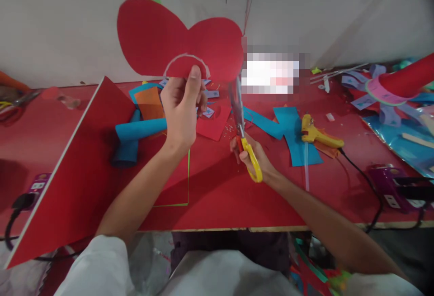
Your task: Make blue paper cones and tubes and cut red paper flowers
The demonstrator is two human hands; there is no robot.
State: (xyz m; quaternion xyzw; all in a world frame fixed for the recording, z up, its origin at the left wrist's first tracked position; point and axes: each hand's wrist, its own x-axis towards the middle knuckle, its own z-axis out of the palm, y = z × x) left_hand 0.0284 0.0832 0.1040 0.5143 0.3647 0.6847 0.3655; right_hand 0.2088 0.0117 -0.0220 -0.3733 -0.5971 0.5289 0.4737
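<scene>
My left hand (183, 106) pinches a red paper cutout (152, 33) by its lower middle, holding it up above the table. The cutout has two rounded lobes with a notch between them, and a whitish curved line arches around my thumb. In my right hand (254, 153) is a pair of scissors (249, 158) with yellow and red handles, its blades pointing up. Their tips come close to the cutout's lower right edge; whether they touch it, I cannot tell. Below lie a red paper piece (215, 124) and blue paper strips (262, 121).
A yellow glue gun (318, 135) lies at right, its cord running toward a purple power strip (389, 187). On the left a red board (74, 169) leans upright beside rolled blue paper (140, 128). A red cone-like piece (407, 76) extends in from the right.
</scene>
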